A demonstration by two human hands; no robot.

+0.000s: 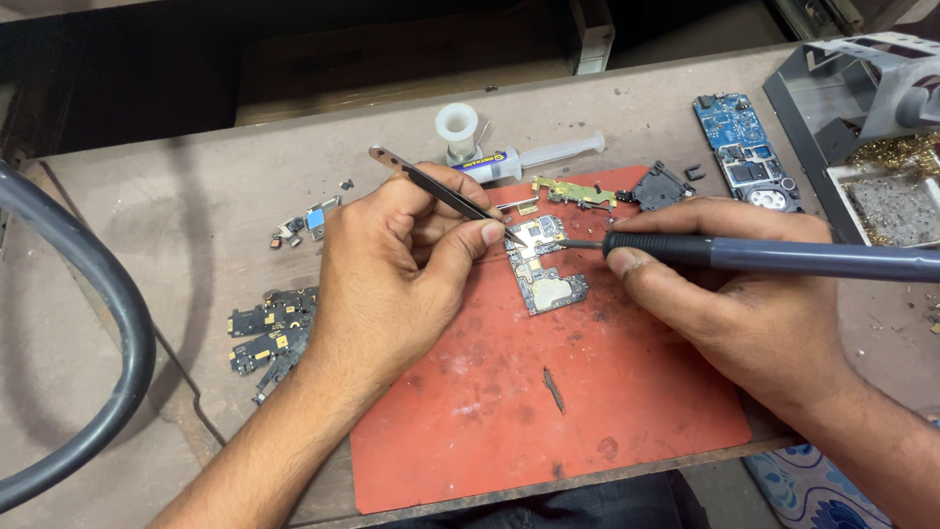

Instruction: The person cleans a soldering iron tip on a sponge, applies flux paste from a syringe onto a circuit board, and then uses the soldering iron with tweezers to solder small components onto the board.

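Syringe (548, 154), blue board (744, 149), black boards (269, 331)

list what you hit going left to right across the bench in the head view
grey hose → dark circuit boards → left hand with tweezers → small board on red mat → right hand with soldering iron → grey stand

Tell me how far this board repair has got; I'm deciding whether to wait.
Done: the circuit board lies bare on the red mat, with loose parts set aside. In hand: the left hand holds tweezers to the board, and the right hand brings a soldering iron to the same spot. Left: the board is not yet back in any housing.
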